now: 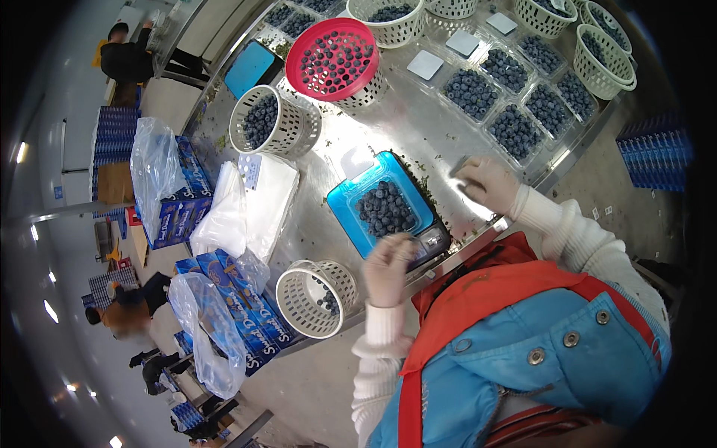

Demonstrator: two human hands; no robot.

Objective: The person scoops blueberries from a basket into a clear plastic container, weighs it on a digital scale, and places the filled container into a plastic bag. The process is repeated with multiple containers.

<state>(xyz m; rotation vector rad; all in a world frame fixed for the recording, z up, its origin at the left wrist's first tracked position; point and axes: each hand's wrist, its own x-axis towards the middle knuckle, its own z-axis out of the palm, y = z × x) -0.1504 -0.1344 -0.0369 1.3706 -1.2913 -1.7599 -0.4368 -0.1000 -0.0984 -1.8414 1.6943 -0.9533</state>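
Observation:
A clear plastic punnet of blueberries rests on a blue digital scale near the table's front edge. My left hand, gloved, is at the punnet's near edge over the scale's front; its fingertips are bent together, and whether they hold a berry cannot be made out. To the right of the scale, low over the metal table, is my right hand, gloved and blurred, its fingers curled; anything in them is hidden. A white basket with a few blueberries leans on its side left of my left hand.
Filled punnets stand at the upper right. A red colander of blueberries sits on a white basket. Further left are a basket of berries, white plastic sheets and printed blue boxes. Loose leaf bits lie about. Several people work beyond.

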